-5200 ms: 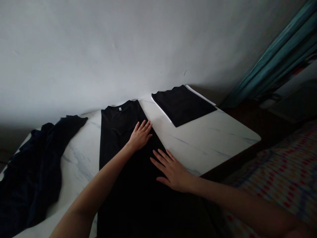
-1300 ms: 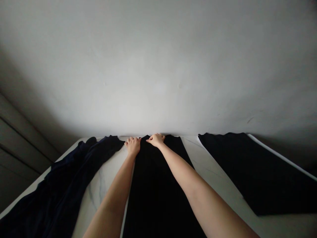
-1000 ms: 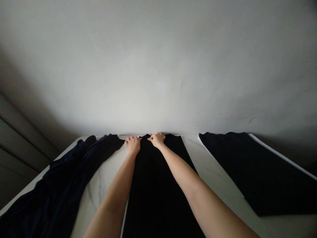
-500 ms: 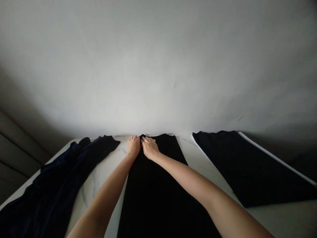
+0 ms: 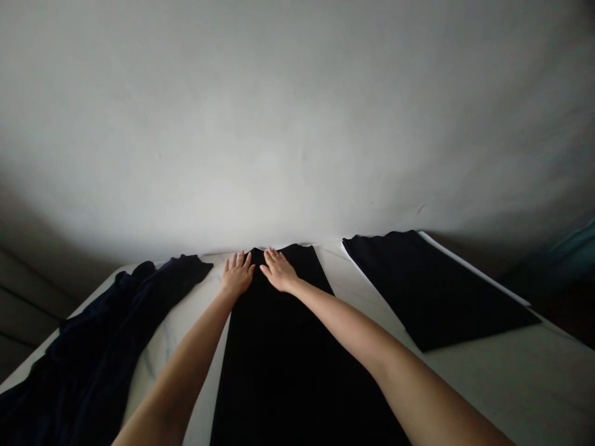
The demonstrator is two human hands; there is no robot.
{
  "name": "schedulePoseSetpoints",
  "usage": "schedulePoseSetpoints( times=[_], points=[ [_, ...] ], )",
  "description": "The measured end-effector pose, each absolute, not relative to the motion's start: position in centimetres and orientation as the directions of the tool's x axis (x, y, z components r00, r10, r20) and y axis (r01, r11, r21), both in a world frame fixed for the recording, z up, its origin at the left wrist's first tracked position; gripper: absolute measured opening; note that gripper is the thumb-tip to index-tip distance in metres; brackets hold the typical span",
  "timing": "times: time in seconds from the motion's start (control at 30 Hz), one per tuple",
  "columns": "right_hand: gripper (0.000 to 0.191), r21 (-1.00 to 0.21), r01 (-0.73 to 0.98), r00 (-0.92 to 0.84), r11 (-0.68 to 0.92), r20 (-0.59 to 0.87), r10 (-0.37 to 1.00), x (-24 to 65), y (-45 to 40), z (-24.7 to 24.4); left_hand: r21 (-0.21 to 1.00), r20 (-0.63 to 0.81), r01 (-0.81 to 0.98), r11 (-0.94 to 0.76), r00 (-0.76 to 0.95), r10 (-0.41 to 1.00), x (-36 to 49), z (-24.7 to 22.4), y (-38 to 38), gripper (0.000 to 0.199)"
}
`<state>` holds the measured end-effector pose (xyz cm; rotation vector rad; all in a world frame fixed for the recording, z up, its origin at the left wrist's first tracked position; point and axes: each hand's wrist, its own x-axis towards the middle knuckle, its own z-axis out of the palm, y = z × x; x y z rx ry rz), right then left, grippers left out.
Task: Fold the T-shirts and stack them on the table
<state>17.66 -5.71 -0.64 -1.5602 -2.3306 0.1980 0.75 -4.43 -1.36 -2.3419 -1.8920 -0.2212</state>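
A long black cloth (image 5: 279, 365) lies flat down the middle of the table, its wavy far edge close to the wall. My left hand (image 5: 238, 273) rests with fingers spread at the cloth's far left corner, partly over the pale table. On the far end of the same cloth lies my right hand (image 5: 279, 270), palm down, its fingers stretched out and pointing at the wall. The two hands are a little apart, and neither grips anything.
Rumpled dark navy clothing (image 5: 111, 334) covers the left of the table (image 5: 502, 384). Another flat black cloth (image 5: 432, 285) with a white strip beneath its edges lies at the right. A pale wall (image 5: 279, 124) rises behind. Something teal (image 5: 574, 248) shows at the far right.
Both hands have opened from a pinching or curled pose at the cloth's far edge, and the left has moved slightly left. The view has turned a little to the right.
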Motion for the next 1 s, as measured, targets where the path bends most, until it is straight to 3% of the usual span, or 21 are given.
schedulePoseSetpoints(
  times=[0.13, 0.3, 0.57, 0.7, 0.8, 1.0],
  points=[
    [0.063, -0.239, 0.949, -0.153, 0.204, 0.215, 0.965, 22.7, -6.0, -0.1, 0.042, 0.294, 0.953, -0.301, 0.276, 0.915, 2.3, -1.2, -6.3, 0.057],
    [0.07, -0.216, 0.968, -0.115, 0.13, 0.083, 0.99, 26.0, -6.3, -1.2, 0.07, 0.182, 0.94, -0.333, 0.316, 0.931, 3.7, -2.2, -7.3, 0.057],
    [0.069, -0.264, 0.961, -0.076, 0.079, 0.02, 0.997, 25.7, -6.5, -0.8, 0.082, 0.089, 0.948, -0.306, 0.299, 0.95, 4.2, -1.2, -7.3, 0.056],
    [0.068, -0.313, 0.949, -0.014, 0.02, 0.023, 1.0, 25.5, -9.2, -0.3, 0.145, 0.006, 0.95, -0.277, 0.28, 0.96, 4.4, -0.1, -8.7, 0.055],
    [0.069, -0.318, 0.945, -0.047, 0.071, 0.083, 0.995, 25.5, -13.4, -0.9, 0.182, 0.047, 0.935, -0.304, 0.301, 0.953, 4.1, -0.4, -11.4, 0.058],
    [0.076, -0.314, 0.935, -0.136, 0.166, 0.116, 0.984, 25.9, -22.7, -2.2, 0.064, 0.125, 0.928, -0.366, 0.356, 0.926, 2.4, -2.2, -19.4, 0.066]
  ],
)
